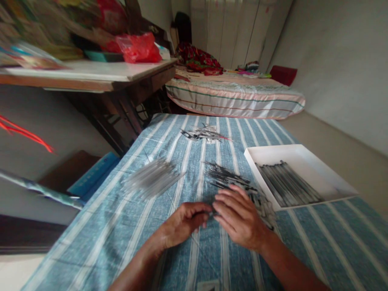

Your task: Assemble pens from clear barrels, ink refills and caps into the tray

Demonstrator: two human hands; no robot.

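Over the striped blue cloth, my left hand [186, 222] pinches a small dark piece whose shape is blurred. My right hand [239, 216] meets it from the right, its fingers bent around the same spot; what they grip is too small to make out. Just beyond my right hand lies a pile of black pen-like parts [226, 174]. A bundle of clear thin tubes [154, 178] rests to the left, smeared by motion. To the right, a white box [330, 180] holds a row of dark-filled sticks [287, 184].
More thin parts [207, 132] lie at the far end of the striped cloth [121, 226]. A side table [91, 72] with a red bag [139, 47] stands at the left, above a blue box [93, 173]. Behind is a bed [236, 95].
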